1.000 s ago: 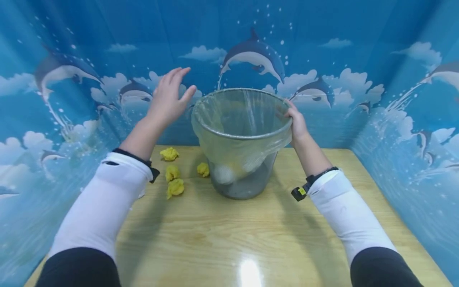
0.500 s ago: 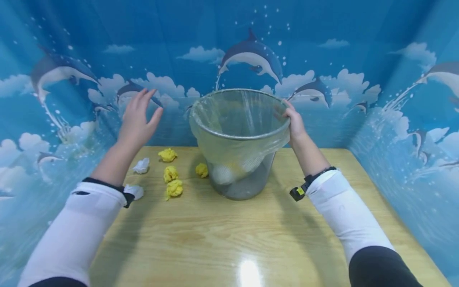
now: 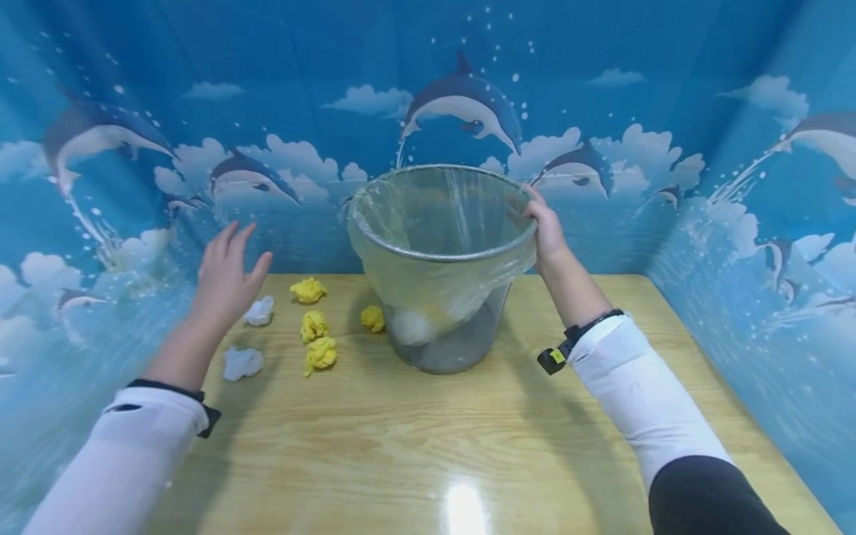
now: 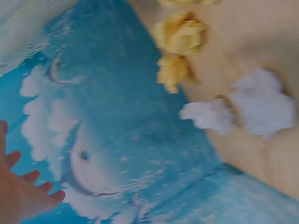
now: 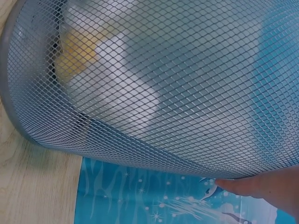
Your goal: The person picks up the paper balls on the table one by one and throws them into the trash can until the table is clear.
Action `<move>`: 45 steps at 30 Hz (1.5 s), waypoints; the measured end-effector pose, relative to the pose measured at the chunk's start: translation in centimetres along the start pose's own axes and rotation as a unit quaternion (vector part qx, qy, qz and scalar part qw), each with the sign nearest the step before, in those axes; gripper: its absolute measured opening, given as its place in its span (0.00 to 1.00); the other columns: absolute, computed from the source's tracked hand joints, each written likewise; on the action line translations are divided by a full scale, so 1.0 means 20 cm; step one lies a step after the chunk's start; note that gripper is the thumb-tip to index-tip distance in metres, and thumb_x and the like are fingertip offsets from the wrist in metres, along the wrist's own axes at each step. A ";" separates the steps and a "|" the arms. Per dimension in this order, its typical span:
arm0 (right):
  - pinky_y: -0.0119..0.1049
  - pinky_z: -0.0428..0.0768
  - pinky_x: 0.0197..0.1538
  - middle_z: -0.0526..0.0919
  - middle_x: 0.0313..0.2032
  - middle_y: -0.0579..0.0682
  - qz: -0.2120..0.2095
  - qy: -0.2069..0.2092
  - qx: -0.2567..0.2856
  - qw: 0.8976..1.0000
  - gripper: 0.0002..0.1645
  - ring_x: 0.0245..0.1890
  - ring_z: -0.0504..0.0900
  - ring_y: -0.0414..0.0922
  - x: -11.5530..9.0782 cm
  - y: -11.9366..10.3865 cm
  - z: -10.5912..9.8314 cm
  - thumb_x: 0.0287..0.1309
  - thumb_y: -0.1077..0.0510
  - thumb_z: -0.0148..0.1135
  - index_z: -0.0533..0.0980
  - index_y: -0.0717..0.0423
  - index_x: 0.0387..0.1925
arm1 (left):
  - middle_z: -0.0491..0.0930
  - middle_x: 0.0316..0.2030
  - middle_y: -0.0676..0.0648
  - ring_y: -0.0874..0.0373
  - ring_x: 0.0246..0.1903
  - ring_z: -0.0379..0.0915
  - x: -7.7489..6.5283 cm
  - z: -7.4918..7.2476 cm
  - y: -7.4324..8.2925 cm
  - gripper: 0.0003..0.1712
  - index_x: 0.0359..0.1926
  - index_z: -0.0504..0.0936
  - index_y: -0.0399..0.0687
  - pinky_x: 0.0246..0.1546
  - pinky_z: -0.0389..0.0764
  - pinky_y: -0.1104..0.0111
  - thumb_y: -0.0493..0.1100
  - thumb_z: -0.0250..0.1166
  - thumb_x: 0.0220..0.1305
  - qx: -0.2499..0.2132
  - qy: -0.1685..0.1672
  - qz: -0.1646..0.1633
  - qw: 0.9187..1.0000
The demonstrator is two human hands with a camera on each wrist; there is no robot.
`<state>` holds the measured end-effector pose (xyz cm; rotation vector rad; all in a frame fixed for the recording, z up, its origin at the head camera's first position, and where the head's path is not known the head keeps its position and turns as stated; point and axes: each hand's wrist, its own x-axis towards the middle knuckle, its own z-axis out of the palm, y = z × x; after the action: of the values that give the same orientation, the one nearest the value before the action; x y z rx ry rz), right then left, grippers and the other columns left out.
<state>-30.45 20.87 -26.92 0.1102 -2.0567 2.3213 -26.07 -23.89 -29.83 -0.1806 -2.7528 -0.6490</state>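
Observation:
A grey mesh wastebasket (image 3: 448, 353) stands on the table, lined with a thin see-through bag (image 3: 428, 279) folded over its rim. My right hand (image 3: 548, 230) grips the rim on the right side. Through the mesh in the right wrist view, yellow crumpled paper (image 5: 77, 53) and white crumpled paper (image 5: 126, 98) show inside. My left hand (image 3: 227, 279), fingers spread and holding nothing, hovers at the left above a white paper ball (image 3: 259, 310). Nearer the front lies a second white paper ball (image 3: 242, 363). In the left wrist view, my left hand (image 4: 28, 191) is partly cut off.
Several yellow paper balls (image 3: 313, 325) lie between the white ones and the wastebasket, one of them (image 3: 372, 319) close to its base. Blue dolphin-print curtains (image 3: 334, 208) enclose the wooden table (image 3: 401, 446) at the back and both sides.
My left hand has moved from beside the wastebasket's rim leftward and down toward the white paper balls, which have come into view. The right hand keeps its grip on the rim.

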 end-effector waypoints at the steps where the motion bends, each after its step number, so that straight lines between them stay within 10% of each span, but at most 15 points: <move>1: 0.32 0.69 0.49 0.41 0.77 0.43 0.000 -0.002 0.002 1.000 0.44 0.70 0.58 0.51 0.00 0.00 0.00 0.58 0.60 0.32 0.41 0.40 0.77 | 0.37 0.75 0.33 0.31 0.72 0.33 -0.01 0.02 -0.03 0.40 0.76 0.45 0.44 0.66 0.41 0.34 0.61 0.40 0.74 0.009 -0.009 -0.005 1.000; 17: 0.36 0.67 0.57 0.41 0.77 0.45 -0.004 -0.012 0.018 1.000 0.44 0.74 0.55 0.50 0.00 -0.03 0.01 0.58 0.61 0.32 0.41 0.39 0.77 | 0.49 0.67 0.20 0.21 0.63 0.46 -0.17 0.20 -0.39 0.35 0.69 0.57 0.30 0.60 0.52 0.32 0.51 0.50 0.73 0.065 -0.055 -0.021 0.996; 24: 0.34 0.69 0.54 0.42 0.77 0.43 0.003 -0.005 0.005 1.000 0.44 0.74 0.55 0.50 0.00 -0.02 0.01 0.59 0.61 0.33 0.42 0.40 0.77 | 0.47 0.64 0.15 0.17 0.60 0.45 -0.23 0.24 -0.50 0.41 0.69 0.53 0.26 0.57 0.52 0.29 0.57 0.48 0.73 0.080 -0.152 -0.020 0.985; 36: 0.36 0.66 0.58 0.39 0.77 0.44 0.006 -0.015 0.014 1.000 0.45 0.73 0.54 0.50 0.00 -0.01 0.00 0.58 0.61 0.32 0.39 0.40 0.77 | 0.39 0.66 0.16 0.16 0.62 0.38 -0.35 0.32 -0.50 0.46 0.73 0.45 0.31 0.55 0.50 0.25 0.59 0.51 0.70 0.070 -0.236 -0.068 0.967; 45: 0.29 0.71 0.48 0.40 0.77 0.43 0.005 -0.008 -0.002 1.000 0.44 0.74 0.54 0.50 0.00 -0.01 0.00 0.59 0.59 0.33 0.40 0.39 0.77 | 0.50 0.58 0.11 0.13 0.57 0.47 -0.40 0.35 -0.53 0.42 0.64 0.53 0.20 0.55 0.56 0.28 0.47 0.61 0.65 0.043 -0.247 -0.011 0.968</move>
<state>-30.43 20.93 -26.78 0.1184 -2.0740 2.3303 -22.44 -30.57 -42.86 -0.3338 -3.2575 -0.5463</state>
